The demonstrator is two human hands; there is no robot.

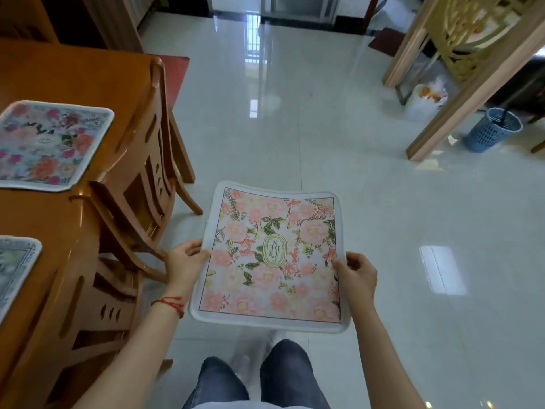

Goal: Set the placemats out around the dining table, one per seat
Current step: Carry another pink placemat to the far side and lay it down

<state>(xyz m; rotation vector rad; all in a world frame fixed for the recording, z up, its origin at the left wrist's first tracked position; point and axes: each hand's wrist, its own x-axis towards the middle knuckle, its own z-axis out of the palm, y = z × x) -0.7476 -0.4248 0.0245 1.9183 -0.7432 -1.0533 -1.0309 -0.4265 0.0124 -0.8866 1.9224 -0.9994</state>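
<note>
I hold a pink floral placemat (271, 258) flat in front of me, above the tiled floor and to the right of the table. My left hand (184, 265) pinches its left edge and my right hand (355, 276) pinches its right edge. On the orange wooden dining table (59, 81) at the left lie two placemats: a flowered one (47, 144) farther away and a blue-grey one (14, 270) nearer, cut off by the frame's left edge.
Two wooden chairs (147, 178) (91, 314) are pushed in along the table's right side, between me and the tabletop. A wooden screen frame (460, 84), a blue basket (492, 129) and a white bag (424, 98) stand at the far right. Glossy tile floor (295, 113) stretches ahead.
</note>
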